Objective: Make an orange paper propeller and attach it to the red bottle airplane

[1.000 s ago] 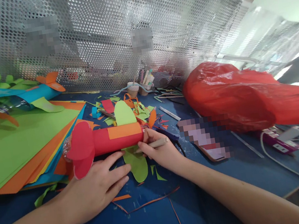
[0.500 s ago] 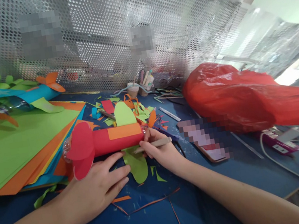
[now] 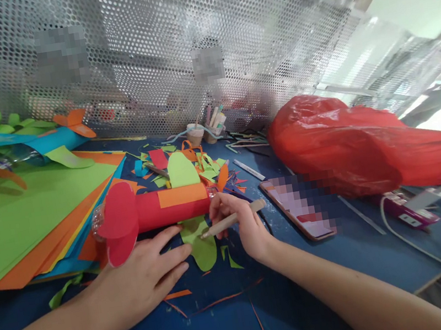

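A model airplane point(image 3: 148, 212) lies across the table, a plastic bottle wrapped in red paper with an orange strip point(image 3: 182, 195) on top. One light-green paper wing point(image 3: 182, 168) points away from me, the other wing point(image 3: 201, 254) toward me. At its left end are rounded red paper pieces point(image 3: 119, 220). My left hand point(image 3: 153, 270) rests flat, fingers spread, the fingertips at the edge of the near wing. Between the fingers of my right hand point(image 3: 240, 223) is a beige marker point(image 3: 233, 219), its tip at the near wing.
Stacked coloured paper point(image 3: 36, 216) and other paper-and-bottle models point(image 3: 41, 146) occupy the left. Behind lie paper scraps point(image 3: 207, 164) and cups of pens point(image 3: 214, 127). A phone point(image 3: 298, 208), a red plastic bag point(image 3: 338, 146) and a white cable point(image 3: 432, 260) are at the right.
My right hand has moved slightly right and down, its fingers lifting a little off the wing. The marker now lies at a flatter slant. My left hand stays in place.
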The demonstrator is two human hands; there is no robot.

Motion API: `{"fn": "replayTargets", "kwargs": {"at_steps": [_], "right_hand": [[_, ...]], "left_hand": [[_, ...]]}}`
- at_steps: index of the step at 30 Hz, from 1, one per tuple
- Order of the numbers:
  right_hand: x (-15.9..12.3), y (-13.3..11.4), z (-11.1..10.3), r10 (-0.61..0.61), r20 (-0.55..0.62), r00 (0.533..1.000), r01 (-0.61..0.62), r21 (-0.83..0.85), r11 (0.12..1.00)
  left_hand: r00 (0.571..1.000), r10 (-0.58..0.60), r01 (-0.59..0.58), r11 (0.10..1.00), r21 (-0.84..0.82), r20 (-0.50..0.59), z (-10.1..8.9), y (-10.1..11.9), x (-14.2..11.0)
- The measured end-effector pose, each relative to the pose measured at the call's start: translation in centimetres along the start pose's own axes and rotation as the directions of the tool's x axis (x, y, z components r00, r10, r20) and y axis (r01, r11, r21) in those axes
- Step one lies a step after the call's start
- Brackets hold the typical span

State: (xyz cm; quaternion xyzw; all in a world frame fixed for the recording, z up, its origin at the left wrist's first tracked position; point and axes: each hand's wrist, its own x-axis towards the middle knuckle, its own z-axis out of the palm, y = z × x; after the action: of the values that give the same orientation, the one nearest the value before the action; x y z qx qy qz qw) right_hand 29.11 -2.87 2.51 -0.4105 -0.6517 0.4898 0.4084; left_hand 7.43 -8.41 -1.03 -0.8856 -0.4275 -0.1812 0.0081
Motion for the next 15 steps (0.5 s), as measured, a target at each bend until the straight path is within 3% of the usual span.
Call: {"fn": "replayTargets", "kwargs": {"at_steps": [4, 7, 11, 15], "right_hand": [[0.13, 0.35, -0.2, 0.02, 0.042, 0.999, -0.023, 0.054, 0.998], [0.57, 0.67, -0.55, 0.046, -0.034, 0.998, -0.044, 0.034, 0.998], [0.82, 0.62, -0.92, -0.021, -0.137, 0.99, 0.021, 0.001, 1.0], [0.8, 0.55, -0.77, 0.012, -0.078, 0.997, -0.01, 0.02, 1.0]], "left_hand": [[1.0, -0.004, 0.004, 1.0, 0.013, -0.001, 0.05, 0.0, -0.02], [1.0, -0.005, 0.005, 1.0, 0.018, 0.002, 0.09, -0.01, -0.01], [1.0, 0.002, -0.002, 1.0, 0.018, 0.011, 0.04, 0.01, 0.0], [1.0, -0.009, 0.009, 1.0, 0.014, 0.011, 0.09, 0.04, 0.02]]}}
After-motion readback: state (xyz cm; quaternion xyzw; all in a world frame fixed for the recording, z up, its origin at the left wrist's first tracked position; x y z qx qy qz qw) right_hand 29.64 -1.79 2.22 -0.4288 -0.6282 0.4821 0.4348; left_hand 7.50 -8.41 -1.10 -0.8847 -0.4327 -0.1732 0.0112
